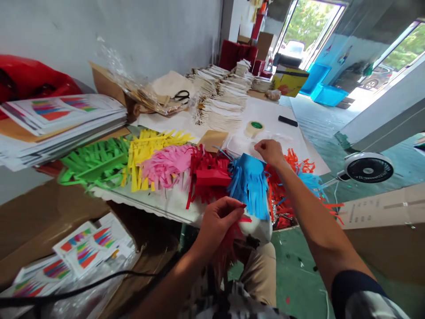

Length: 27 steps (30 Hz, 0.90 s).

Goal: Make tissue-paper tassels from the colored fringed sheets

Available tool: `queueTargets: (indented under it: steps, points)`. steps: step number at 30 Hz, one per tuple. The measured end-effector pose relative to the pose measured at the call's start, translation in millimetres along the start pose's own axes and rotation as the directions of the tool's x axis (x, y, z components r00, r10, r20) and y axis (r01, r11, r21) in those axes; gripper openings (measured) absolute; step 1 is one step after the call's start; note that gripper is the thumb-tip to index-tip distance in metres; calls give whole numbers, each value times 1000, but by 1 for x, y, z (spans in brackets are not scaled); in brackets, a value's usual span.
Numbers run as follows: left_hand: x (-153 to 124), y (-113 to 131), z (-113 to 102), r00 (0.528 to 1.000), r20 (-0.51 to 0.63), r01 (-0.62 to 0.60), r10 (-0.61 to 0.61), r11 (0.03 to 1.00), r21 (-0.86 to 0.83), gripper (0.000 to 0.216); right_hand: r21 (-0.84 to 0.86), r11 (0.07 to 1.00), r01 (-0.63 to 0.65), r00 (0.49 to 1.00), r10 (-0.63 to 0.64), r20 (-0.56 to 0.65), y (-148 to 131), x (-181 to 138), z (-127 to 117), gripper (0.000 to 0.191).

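My left hand (221,219) is closed in a pinch at the table's near edge, holding a red fringed paper tassel (234,235) that hangs down over my lap, partly blurred. My right hand (270,150) reaches across the table with its fingertips pressed together above a clear plastic tray or wrapper (237,144); what they hold, if anything, I cannot make out. Just below it lies a stack of blue fringed paper (250,186). Left of that, in a row, lie fringed papers in dark red (210,177), pink (169,164), yellow (141,150) and green (99,161).
Behind stand a roll of tape (255,128), a black phone-like object (287,121), bundles of white strung pieces (222,106) and black-handled scissors (181,95). Printed sheets (63,119) are piled at left. A small fan (368,168) and a cardboard box (385,217) are at right.
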<state>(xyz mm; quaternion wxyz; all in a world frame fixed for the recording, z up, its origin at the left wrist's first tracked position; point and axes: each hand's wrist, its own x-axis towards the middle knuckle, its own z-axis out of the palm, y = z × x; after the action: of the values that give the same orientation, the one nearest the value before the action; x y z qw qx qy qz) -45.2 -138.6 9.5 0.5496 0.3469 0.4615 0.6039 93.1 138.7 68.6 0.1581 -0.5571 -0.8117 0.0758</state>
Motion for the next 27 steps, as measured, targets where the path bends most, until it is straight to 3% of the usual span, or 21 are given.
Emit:
queueTargets:
  steps: [3, 5, 8, 11, 18, 27]
  points:
    - [-6, 4, 1, 999, -48, -11, 10, 1000, -17, 19, 161, 983, 84, 991, -66, -113, -19, -64, -17, 33]
    - [-11, 7, 4, 997, -67, -26, 25, 999, -21, 20, 430, 875, 223, 962, -126, -244, -32, -120, -25, 27]
    - [-20, 10, 10, 998, -51, -44, 44, 999, -1, 18, 600, 755, 262, 963, -169, -209, -43, -196, -31, 18]
    - [-28, 11, 18, 999, -6, -45, 45, 998, 39, 19, 654, 709, 264, 965, -201, -171, -41, -241, -31, 9]
    - [-42, 11, 37, 990, 83, -123, 111, 982, 146, 13, 655, 704, 274, 962, -197, -191, -22, -268, -38, 1]
    - [-50, 7, 42, 981, 176, -117, 86, 977, 178, 17, 628, 743, 231, 973, -178, -148, -17, -291, -37, 9]
